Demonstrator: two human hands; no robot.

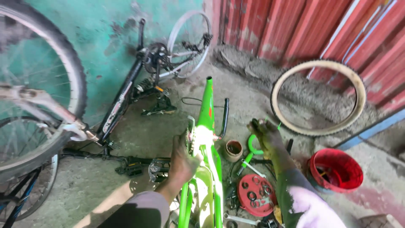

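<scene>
A bright green bicycle frame (206, 109) stands in front of me, its tube pointing up and away. My left hand (182, 157) grips the frame at its middle, beside a metal part on the tube. My right hand (265, 134), greasy and raised to the right of the frame, pinches a small dark part with a thin green piece sticking out; what it is I cannot make out. A black crank arm (225, 116) hangs off the frame's right side.
A red lid (255, 195) with several rings and washers lies on the concrete floor, near a small brown cup (233, 150) and a red bucket (336, 169). A loose tyre (318, 97) leans on the red corrugated wall. An upturned black bicycle (139, 80) and a wheel (38, 84) stand left.
</scene>
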